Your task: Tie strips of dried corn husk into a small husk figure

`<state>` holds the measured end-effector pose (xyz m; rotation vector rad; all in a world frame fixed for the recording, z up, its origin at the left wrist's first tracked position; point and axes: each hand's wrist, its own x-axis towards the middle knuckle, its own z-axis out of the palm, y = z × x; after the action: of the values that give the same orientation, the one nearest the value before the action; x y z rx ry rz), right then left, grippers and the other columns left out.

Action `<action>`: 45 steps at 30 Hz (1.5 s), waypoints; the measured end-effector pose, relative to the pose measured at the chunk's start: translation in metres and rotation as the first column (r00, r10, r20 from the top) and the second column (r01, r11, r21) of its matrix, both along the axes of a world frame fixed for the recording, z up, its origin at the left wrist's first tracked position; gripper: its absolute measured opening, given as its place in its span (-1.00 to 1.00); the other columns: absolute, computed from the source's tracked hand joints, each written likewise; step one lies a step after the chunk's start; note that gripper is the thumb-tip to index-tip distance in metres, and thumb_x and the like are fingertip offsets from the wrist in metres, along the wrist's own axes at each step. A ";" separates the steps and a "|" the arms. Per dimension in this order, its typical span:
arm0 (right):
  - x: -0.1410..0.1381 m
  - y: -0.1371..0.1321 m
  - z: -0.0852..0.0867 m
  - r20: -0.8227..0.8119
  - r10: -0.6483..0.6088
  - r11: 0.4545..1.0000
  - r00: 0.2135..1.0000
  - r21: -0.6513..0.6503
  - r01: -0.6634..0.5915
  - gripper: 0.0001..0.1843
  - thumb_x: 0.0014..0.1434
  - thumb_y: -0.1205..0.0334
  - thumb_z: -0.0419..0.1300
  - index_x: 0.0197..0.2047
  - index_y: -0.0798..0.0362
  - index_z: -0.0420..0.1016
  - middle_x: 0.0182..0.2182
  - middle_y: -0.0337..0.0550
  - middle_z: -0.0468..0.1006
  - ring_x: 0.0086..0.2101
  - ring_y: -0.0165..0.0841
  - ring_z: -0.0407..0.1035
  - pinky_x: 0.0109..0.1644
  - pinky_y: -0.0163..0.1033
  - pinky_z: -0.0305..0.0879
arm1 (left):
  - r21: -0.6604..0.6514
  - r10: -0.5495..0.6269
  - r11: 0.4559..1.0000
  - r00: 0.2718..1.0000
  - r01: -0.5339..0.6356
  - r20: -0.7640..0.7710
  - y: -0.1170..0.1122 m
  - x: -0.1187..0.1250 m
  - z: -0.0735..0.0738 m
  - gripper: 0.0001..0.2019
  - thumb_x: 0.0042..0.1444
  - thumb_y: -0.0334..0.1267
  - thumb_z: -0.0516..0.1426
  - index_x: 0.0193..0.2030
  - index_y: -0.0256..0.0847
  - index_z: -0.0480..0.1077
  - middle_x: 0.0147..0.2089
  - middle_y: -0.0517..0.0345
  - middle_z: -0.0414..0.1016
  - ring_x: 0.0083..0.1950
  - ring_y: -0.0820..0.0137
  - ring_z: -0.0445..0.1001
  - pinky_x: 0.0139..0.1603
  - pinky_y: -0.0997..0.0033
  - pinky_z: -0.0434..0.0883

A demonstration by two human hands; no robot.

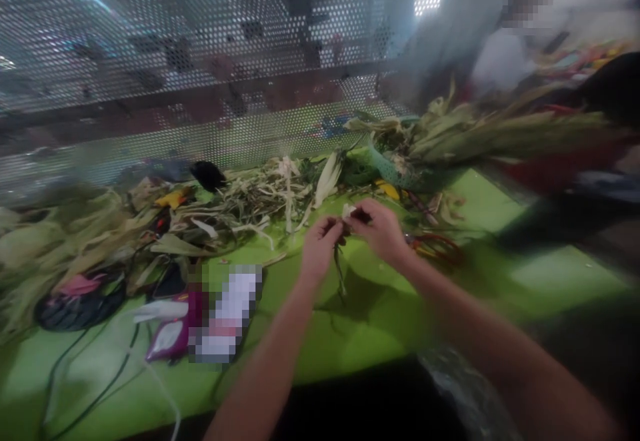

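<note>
My left hand [319,244] pinches a thin greenish stem [341,273] that hangs down below the fingers. At its top is a small pale piece of what looks like dried husk [349,211], held between the fingertips of my right hand [379,231]. Both hands are close together over the green table, fingers closed. The exact join between stem and pale piece is hidden by the fingers. Right of my right wrist lie orange-handled scissors [437,246], partly blurred. Beyond my hands spreads a heap of husk strips [260,194].
A green basket [393,164] with long husks stands at the back right. On the left are a dark round basket [83,304], cables [95,394], a purple packet [173,331] and a pixelated object [227,318]. A perforated metal screen [240,48] rises behind the green table [370,341].
</note>
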<state>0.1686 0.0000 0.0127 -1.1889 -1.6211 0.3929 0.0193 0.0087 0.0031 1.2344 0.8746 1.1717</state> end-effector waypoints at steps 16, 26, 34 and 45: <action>-0.010 -0.007 0.001 0.062 -0.045 0.999 0.997 0.019 0.044 -0.91 0.23 0.27 0.17 -0.34 0.02 0.44 -0.37 -0.15 0.49 -0.33 -0.31 0.36 -0.27 -0.28 0.23 | 0.068 -0.003 0.998 0.996 0.009 -0.095 0.003 -0.004 0.004 -0.81 0.12 -0.14 0.16 -0.22 -0.21 0.42 -0.32 0.18 0.48 -0.37 0.48 0.42 -0.31 0.47 0.40; -0.010 -0.003 -0.001 -0.126 -0.042 0.999 0.991 -0.037 0.037 -0.89 0.14 0.23 0.22 -0.41 0.02 0.41 -0.44 -0.22 0.47 -0.40 -0.37 0.34 -0.30 -0.31 0.24 | 0.041 -0.022 0.999 0.988 0.029 -0.155 0.009 -0.009 0.003 -0.76 0.07 -0.10 0.22 -0.26 -0.25 0.44 -0.37 0.19 0.49 -0.39 0.48 0.43 -0.29 0.46 0.38; -0.009 -0.006 0.001 -0.021 -0.031 0.999 0.999 0.017 0.032 -0.90 0.19 0.23 0.21 -0.35 0.04 0.48 -0.39 -0.18 0.52 -0.36 -0.36 0.38 -0.25 -0.31 0.27 | 0.057 0.003 0.998 0.987 0.007 -0.161 0.008 -0.008 0.004 -0.82 0.05 -0.17 0.22 -0.30 -0.24 0.44 -0.41 0.21 0.45 -0.40 0.48 0.38 -0.31 0.47 0.32; 0.103 -0.003 0.028 0.766 -0.034 0.918 0.642 -0.229 0.322 -0.78 0.11 0.37 0.26 -0.17 0.01 0.66 -0.16 -0.03 0.63 -0.14 -0.17 0.43 -0.12 -0.19 0.23 | 0.057 0.145 0.988 0.989 -0.146 0.021 0.020 -0.015 0.000 -0.85 0.06 -0.17 0.20 -0.33 -0.22 0.42 -0.44 0.23 0.42 -0.41 0.50 0.35 -0.32 0.49 0.29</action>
<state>0.2720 -0.0029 0.0410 -1.9563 -2.1594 0.0239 0.0041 0.0283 0.0036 1.2220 0.9361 1.3312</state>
